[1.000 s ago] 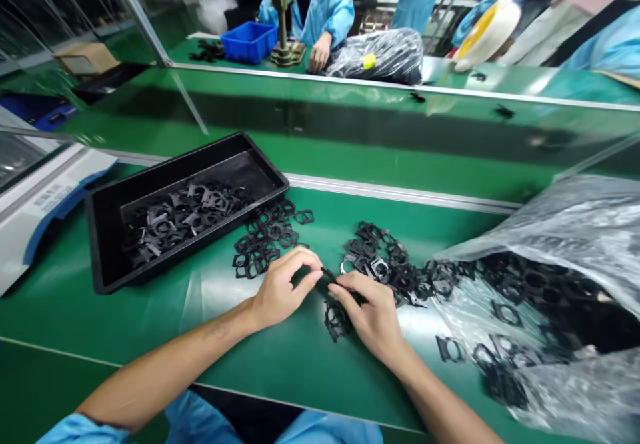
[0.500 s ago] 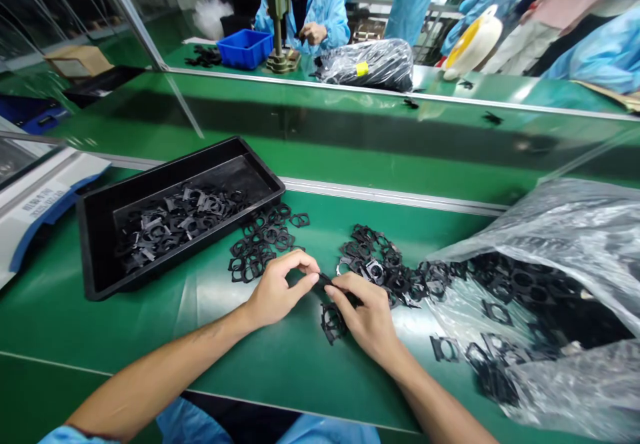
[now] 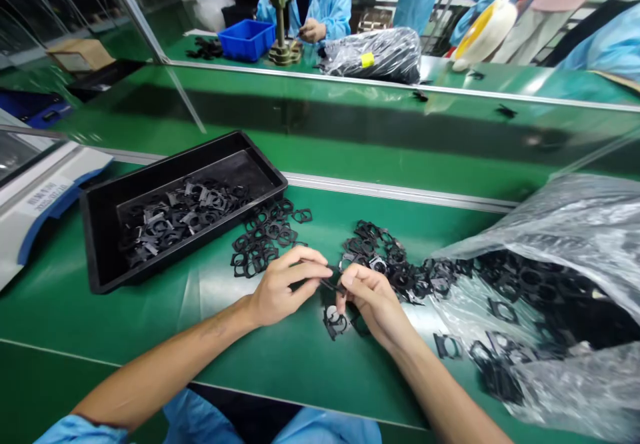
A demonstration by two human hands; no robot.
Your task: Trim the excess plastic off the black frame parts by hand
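Slim black plastic strip (image 3: 333, 283) | long axis running rightward, dipping slightly, above green bench mat (image 3: 210, 317) | left hand (image 3: 283, 287) and right hand (image 3: 373, 304) pinching it, fingers clamped at either end (ends partly hidden) | loose black plastic frames (image 3: 385, 264) just beyond

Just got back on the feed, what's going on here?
A person at a green bench is pinching a thin black piece between the left hand and right hand. A black frame lies just below the right hand. A left pile of frames and a right pile of frames sit on the bench, more lie in a black tray, and others spill from a clear plastic bag. A co-worker sits across the bench.
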